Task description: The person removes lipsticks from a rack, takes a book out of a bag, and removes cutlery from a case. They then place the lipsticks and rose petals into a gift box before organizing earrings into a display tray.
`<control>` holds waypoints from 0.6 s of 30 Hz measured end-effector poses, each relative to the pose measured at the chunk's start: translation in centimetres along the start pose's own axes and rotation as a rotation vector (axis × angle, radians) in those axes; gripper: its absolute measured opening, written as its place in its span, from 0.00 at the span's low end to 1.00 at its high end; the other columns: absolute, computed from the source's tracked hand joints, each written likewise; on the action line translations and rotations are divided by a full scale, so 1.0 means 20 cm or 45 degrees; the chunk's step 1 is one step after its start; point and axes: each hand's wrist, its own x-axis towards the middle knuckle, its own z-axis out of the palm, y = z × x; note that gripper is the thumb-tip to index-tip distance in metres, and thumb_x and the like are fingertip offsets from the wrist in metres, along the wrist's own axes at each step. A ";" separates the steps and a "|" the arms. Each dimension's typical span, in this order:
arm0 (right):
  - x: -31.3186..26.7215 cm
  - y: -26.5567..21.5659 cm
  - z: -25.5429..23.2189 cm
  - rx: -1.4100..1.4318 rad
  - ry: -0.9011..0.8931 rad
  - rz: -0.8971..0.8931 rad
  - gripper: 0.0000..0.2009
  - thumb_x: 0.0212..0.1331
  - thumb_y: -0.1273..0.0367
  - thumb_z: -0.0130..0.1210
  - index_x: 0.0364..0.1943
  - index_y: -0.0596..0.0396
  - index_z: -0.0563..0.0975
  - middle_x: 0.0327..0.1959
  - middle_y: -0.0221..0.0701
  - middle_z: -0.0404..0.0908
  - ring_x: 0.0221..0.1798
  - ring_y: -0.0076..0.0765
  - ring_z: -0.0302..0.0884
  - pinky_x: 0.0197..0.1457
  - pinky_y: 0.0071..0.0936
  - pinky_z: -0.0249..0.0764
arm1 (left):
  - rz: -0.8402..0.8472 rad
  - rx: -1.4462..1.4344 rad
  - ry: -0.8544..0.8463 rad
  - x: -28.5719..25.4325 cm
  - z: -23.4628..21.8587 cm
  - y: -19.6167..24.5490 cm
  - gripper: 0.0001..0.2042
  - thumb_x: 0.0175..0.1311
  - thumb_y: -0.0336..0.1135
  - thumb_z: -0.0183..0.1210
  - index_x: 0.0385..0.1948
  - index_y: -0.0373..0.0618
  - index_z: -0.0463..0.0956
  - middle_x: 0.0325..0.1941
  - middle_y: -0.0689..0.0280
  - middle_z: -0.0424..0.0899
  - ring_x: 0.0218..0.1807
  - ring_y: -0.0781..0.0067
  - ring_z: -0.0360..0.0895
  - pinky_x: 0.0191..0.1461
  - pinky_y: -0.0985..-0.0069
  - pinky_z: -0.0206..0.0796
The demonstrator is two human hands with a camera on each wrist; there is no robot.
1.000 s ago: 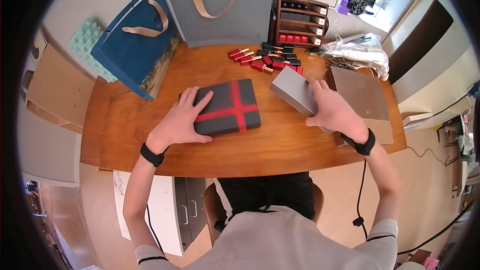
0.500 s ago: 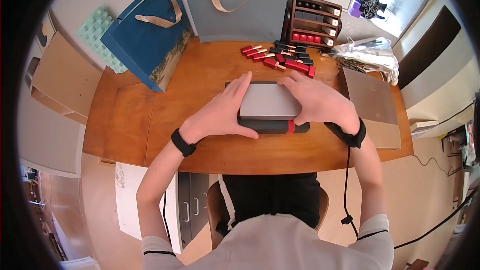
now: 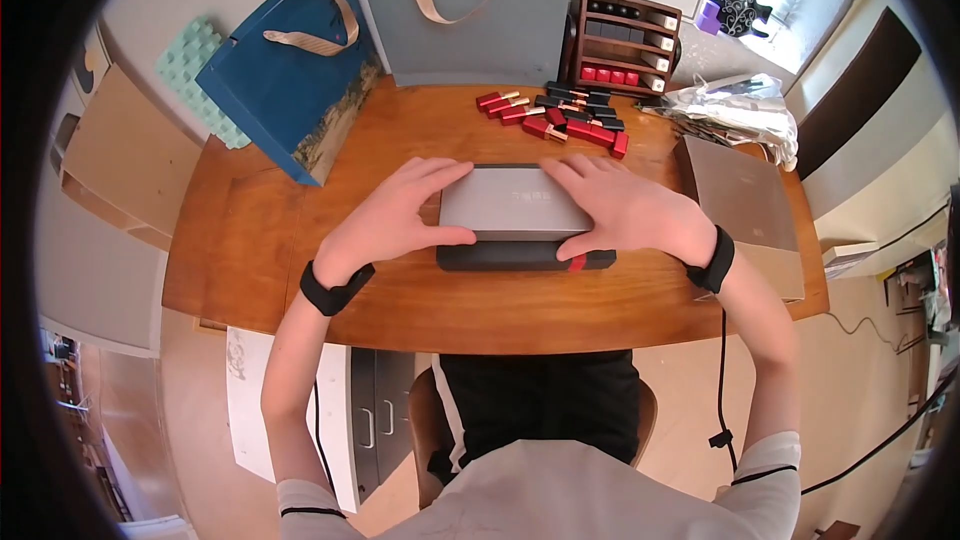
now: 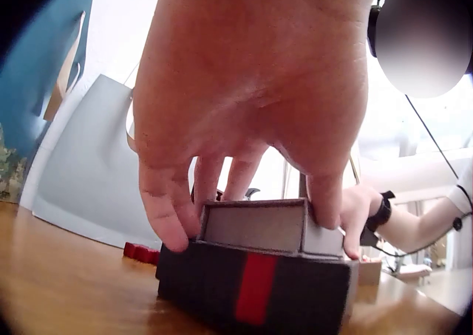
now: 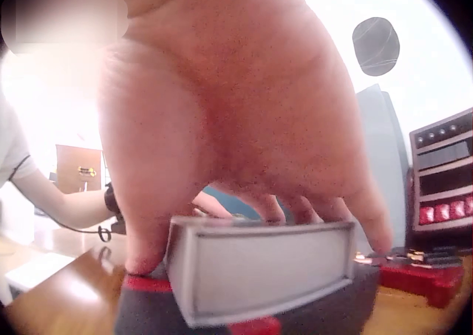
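Note:
A silver-grey box (image 3: pixel 515 202) lies on top of a black box (image 3: pixel 500 258) crossed by red bands, near the middle of the desk. At its left end my left hand (image 3: pixel 385 215) spans it, thumb at the front corner and fingers at the back. My right hand (image 3: pixel 635 208) grips the other end the same way, its thumb reaching down by the red band. In the left wrist view, the end of the grey box (image 4: pixel 255 228) rests on the black box (image 4: pixel 199 283). Most of the black box's top is hidden.
Behind the boxes lie several red and black lipsticks (image 3: pixel 545 128). A wooden rack (image 3: pixel 625 45), a large grey bag (image 3: pixel 460 50) and a blue bag (image 3: pixel 275 75) stand at the back. To the right are a brownish box (image 3: pixel 740 190) and a clear-wrapped bundle (image 3: pixel 745 105).
The grey box, earlier in my right hand at the right, now sits on the black box, which has shifted right and turned. My left hand has moved from the black box to the grey one.

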 end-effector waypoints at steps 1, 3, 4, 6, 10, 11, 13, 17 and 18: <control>-0.01 0.02 0.01 -0.013 -0.018 0.078 0.57 0.45 0.50 0.77 0.75 0.62 0.55 0.71 0.52 0.63 0.73 0.61 0.62 0.73 0.46 0.67 | 0.006 0.015 0.020 -0.01 0.00 0.00 0.36 0.58 0.47 0.74 0.65 0.38 0.73 0.67 0.56 0.76 0.57 0.62 0.76 0.55 0.71 0.75; -0.05 0.04 0.06 0.010 0.085 -0.005 0.61 0.41 0.46 0.78 0.76 0.61 0.54 0.73 0.53 0.60 0.74 0.62 0.60 0.74 0.48 0.66 | -0.084 -0.158 0.021 -0.03 0.00 0.03 0.34 0.58 0.45 0.74 0.65 0.39 0.74 0.68 0.56 0.76 0.48 0.67 0.76 0.49 0.74 0.74; -0.06 0.04 0.07 0.022 0.135 -0.045 0.62 0.39 0.45 0.79 0.76 0.60 0.54 0.74 0.53 0.59 0.75 0.62 0.59 0.74 0.49 0.66 | -0.128 -0.245 0.022 -0.03 0.01 0.03 0.34 0.58 0.44 0.75 0.65 0.40 0.74 0.69 0.57 0.76 0.44 0.69 0.75 0.46 0.75 0.74; -0.07 0.05 0.07 -0.036 0.110 -0.043 0.64 0.36 0.44 0.79 0.76 0.60 0.53 0.75 0.53 0.57 0.75 0.62 0.59 0.74 0.49 0.67 | -0.172 -0.324 0.077 -0.06 0.05 0.04 0.31 0.58 0.42 0.74 0.63 0.41 0.76 0.71 0.56 0.74 0.37 0.72 0.73 0.44 0.76 0.73; -0.06 0.03 0.06 -0.116 0.073 -0.019 0.64 0.34 0.46 0.80 0.75 0.59 0.53 0.73 0.54 0.59 0.74 0.62 0.60 0.73 0.48 0.69 | -0.275 -0.366 0.165 -0.08 0.09 0.08 0.26 0.56 0.30 0.74 0.59 0.46 0.80 0.74 0.60 0.73 0.34 0.79 0.67 0.39 0.82 0.67; -0.05 0.03 0.05 -0.120 0.034 0.007 0.63 0.34 0.48 0.80 0.75 0.59 0.53 0.72 0.54 0.60 0.73 0.61 0.61 0.72 0.48 0.69 | -0.265 -0.370 0.170 -0.09 0.09 0.08 0.25 0.56 0.30 0.74 0.58 0.46 0.80 0.74 0.60 0.73 0.34 0.79 0.66 0.39 0.82 0.67; -0.02 0.02 0.03 -0.131 -0.035 0.055 0.61 0.34 0.50 0.79 0.74 0.60 0.53 0.70 0.54 0.62 0.72 0.61 0.62 0.71 0.46 0.70 | -0.241 -0.369 0.182 -0.09 0.09 0.07 0.24 0.56 0.30 0.74 0.57 0.47 0.81 0.75 0.60 0.72 0.32 0.80 0.66 0.39 0.81 0.67; -0.04 -0.01 0.02 -0.141 -0.034 0.068 0.58 0.35 0.53 0.76 0.73 0.61 0.55 0.66 0.54 0.65 0.70 0.60 0.65 0.68 0.46 0.72 | -0.244 -0.415 0.220 -0.10 0.11 0.09 0.21 0.57 0.29 0.73 0.55 0.46 0.82 0.74 0.61 0.73 0.29 0.82 0.65 0.36 0.83 0.64; -0.06 -0.01 0.03 -0.152 0.002 0.047 0.58 0.35 0.53 0.76 0.73 0.62 0.56 0.65 0.54 0.66 0.69 0.61 0.66 0.67 0.46 0.74 | -0.267 -0.459 0.223 -0.11 0.12 0.11 0.20 0.57 0.29 0.73 0.53 0.46 0.83 0.74 0.61 0.74 0.28 0.83 0.64 0.35 0.84 0.64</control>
